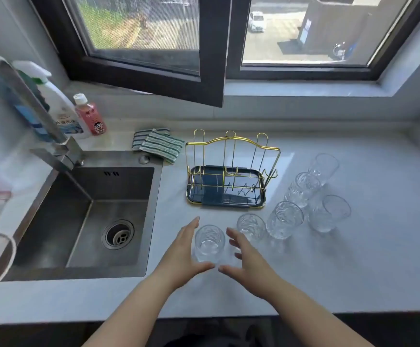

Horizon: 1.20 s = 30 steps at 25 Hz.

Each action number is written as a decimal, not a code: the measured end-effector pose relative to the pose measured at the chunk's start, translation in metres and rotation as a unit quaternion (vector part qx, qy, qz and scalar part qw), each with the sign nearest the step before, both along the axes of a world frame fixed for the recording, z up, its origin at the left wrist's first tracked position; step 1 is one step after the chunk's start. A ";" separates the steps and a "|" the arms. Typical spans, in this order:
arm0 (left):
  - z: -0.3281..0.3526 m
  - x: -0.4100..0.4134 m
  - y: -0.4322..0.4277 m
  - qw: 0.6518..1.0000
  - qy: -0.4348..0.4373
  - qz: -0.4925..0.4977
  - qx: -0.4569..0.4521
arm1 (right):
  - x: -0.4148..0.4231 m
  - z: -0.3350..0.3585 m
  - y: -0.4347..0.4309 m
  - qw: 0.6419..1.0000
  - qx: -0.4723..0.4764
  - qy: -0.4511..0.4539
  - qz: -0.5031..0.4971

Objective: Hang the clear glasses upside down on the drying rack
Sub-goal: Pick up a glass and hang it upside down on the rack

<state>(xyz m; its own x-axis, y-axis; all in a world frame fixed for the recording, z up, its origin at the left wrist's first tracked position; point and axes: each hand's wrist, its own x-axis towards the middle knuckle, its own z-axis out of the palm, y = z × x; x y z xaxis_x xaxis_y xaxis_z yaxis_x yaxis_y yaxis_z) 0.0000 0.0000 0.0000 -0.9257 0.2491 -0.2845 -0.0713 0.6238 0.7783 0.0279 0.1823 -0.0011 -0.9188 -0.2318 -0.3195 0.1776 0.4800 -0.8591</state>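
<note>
Several clear patterned glasses stand upright on the pale counter. The nearest glass sits between my hands. My left hand is open just left of it and my right hand is open just right of it; neither grips it. More glasses stand to the right: one beside it, one, and others farther back. The gold wire drying rack on its dark blue tray stands behind the glasses, with nothing on its prongs.
A steel sink with a tap lies to the left. A spray bottle, a pink bottle and striped cloths sit behind it. An open window sash overhangs the counter's back.
</note>
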 end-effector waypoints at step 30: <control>0.081 -0.097 -0.009 0.963 0.207 0.106 0.136 | -0.122 0.118 -0.060 0.963 0.019 0.262 -0.065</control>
